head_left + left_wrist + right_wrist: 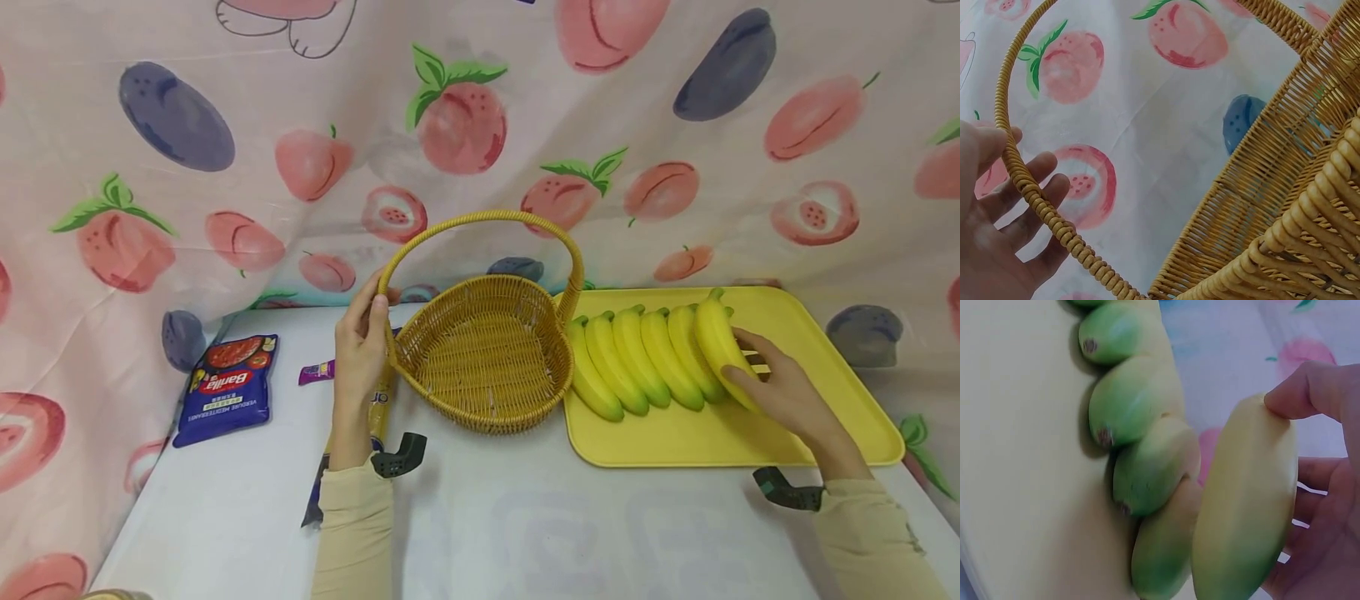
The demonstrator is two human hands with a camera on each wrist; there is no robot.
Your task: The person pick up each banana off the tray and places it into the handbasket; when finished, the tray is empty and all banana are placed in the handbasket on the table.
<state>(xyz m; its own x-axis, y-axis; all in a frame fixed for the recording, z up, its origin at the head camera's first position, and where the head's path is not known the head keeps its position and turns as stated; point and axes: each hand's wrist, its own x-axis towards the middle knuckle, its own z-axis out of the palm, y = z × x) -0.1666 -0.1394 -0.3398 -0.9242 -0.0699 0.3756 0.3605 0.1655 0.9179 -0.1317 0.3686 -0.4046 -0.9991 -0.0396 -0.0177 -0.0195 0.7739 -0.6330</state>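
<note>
Head view: left hand [358, 354] is gripping handle [480, 216], right hand [780, 387] pinching banana [716, 335]; pouch [228, 396] is lying at basket's [483, 358] nine o'clock.

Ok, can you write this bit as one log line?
left hand: holds basket handle | right hand: holds banana | other bananas: row on yellow tray | basket: beside tray

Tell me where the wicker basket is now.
In the head view, the wicker basket sits near centre, left of the yellow tray, held by the left hand.
</note>
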